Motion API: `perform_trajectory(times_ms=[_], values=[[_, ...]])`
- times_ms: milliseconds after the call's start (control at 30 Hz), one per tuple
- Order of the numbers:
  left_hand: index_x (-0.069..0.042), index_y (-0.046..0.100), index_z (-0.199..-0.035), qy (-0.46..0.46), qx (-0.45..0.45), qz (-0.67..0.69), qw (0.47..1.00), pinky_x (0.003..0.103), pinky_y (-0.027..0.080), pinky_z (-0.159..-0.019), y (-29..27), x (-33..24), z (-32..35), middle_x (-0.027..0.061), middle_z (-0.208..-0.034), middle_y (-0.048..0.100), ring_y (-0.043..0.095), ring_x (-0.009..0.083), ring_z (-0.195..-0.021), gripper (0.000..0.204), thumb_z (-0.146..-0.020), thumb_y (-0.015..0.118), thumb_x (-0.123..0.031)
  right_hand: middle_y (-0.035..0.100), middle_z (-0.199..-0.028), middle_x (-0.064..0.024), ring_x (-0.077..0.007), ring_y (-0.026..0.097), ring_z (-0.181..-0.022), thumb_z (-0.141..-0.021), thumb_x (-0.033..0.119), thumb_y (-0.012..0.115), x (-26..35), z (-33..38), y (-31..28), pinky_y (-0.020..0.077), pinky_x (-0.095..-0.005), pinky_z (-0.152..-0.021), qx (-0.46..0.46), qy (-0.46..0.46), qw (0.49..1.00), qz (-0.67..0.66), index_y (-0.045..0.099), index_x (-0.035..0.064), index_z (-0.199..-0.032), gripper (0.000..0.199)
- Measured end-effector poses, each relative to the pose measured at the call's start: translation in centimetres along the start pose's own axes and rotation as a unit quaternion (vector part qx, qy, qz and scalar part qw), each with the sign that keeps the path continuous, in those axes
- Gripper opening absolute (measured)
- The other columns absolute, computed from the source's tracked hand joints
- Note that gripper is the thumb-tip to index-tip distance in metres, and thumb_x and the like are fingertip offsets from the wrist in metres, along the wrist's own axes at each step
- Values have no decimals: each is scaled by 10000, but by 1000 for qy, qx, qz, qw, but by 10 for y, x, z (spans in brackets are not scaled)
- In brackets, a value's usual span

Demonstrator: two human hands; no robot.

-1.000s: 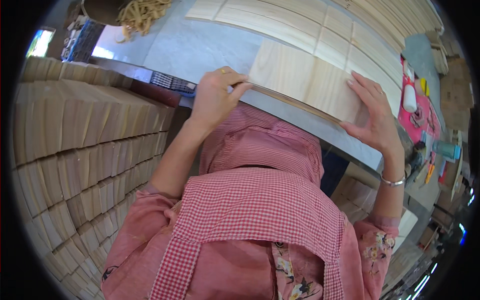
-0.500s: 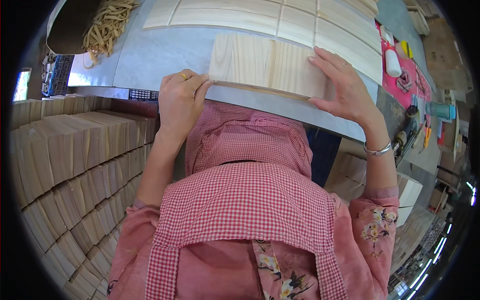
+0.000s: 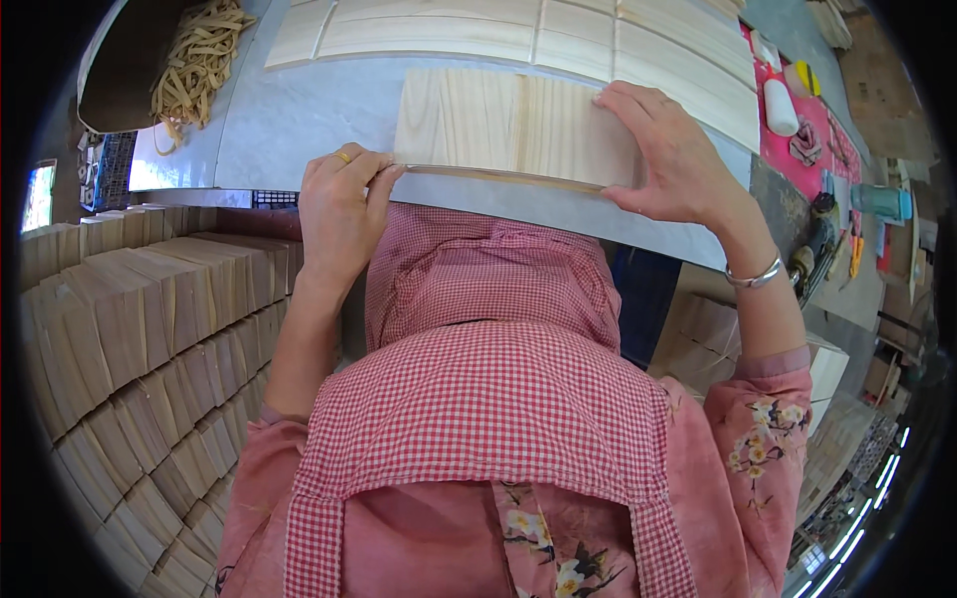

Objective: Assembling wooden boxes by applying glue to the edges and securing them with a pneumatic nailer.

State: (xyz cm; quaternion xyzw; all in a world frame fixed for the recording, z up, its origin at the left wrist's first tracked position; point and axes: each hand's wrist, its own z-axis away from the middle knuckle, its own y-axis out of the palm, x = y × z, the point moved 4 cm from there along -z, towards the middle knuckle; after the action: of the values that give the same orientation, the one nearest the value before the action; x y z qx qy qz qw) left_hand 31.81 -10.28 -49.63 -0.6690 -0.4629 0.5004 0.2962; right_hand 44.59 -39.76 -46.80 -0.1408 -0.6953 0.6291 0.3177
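A pale rectangular wooden board (image 3: 478, 122) lies at the near edge of the table, its grain running away from me. My right hand (image 3: 670, 154) spans the board's right end, fingers on the far corner and thumb at the near one. At the near left corner, my left hand (image 3: 344, 204) is closed in a pinch, thumb and forefinger together. A thin dark line runs from those fingertips along the board's near edge; what is pinched is too small to make out.
More pale boards (image 3: 429, 30) lie in rows at the far side of the grey table (image 3: 299, 110). A heap of tan bands (image 3: 199, 70) is at the left, beside a dark container (image 3: 130, 60). Stacked wood blocks (image 3: 169, 299) stand below left. A white bottle (image 3: 780, 105) is at the right.
The board and both hands appear slightly further left in view, but the table and its surroundings have shifted likewise. Both hands keep the same hold.
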Motion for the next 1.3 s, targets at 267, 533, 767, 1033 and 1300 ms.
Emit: perform_trajectory(times_ms=[267, 533, 767, 1033, 1300], values=[[-22, 742, -904, 29, -27, -4, 999, 322, 452, -821, -1, -3, 2, 48, -831, 661, 594, 222, -741, 101, -858, 729, -111, 535, -1428, -109, -269, 522, -1285, -759, 169, 795, -1, 21, 0, 399, -370, -1119, -111, -15, 994, 18, 556, 81, -1358, 651], [10, 735, -917, -14, 15, 58, 998, 318, 463, -775, -3, -3, -4, 60, -835, 672, 592, 203, -719, 112, -851, 730, -81, 651, -849, -49, -184, 573, -671, -834, 20, 716, -30, 106, 8, 470, -295, -638, -291, 213, 929, -88, 671, 31, -899, 80], [53, 723, -934, -28, 23, 111, 993, 310, 480, -678, -5, -3, -7, 94, -834, 678, 600, 206, -689, 138, -821, 738, -25, 650, -836, -44, -190, 561, -623, -831, 22, 715, -4, 118, 31, 457, -301, -597, -297, 225, 920, -124, 678, 40, -902, 82], [72, 726, -924, -39, 9, 106, 994, 300, 476, -633, -5, -7, -7, 107, -801, 672, 589, 202, -663, 136, -803, 742, 12, 647, -819, -47, -167, 557, -626, -837, 1, 715, 6, 109, 33, 448, -278, -600, -261, 226, 936, -73, 695, 9, -911, 77], [72, 729, -915, -46, 27, 131, 990, 294, 470, -626, -4, -3, -10, 103, -790, 673, 570, 189, -652, 125, -805, 743, 15, 665, -818, -52, -235, 566, -601, -827, 62, 715, 7, 104, 33, 452, -329, -582, -251, 239, 938, -26, 708, 54, -905, 78]])
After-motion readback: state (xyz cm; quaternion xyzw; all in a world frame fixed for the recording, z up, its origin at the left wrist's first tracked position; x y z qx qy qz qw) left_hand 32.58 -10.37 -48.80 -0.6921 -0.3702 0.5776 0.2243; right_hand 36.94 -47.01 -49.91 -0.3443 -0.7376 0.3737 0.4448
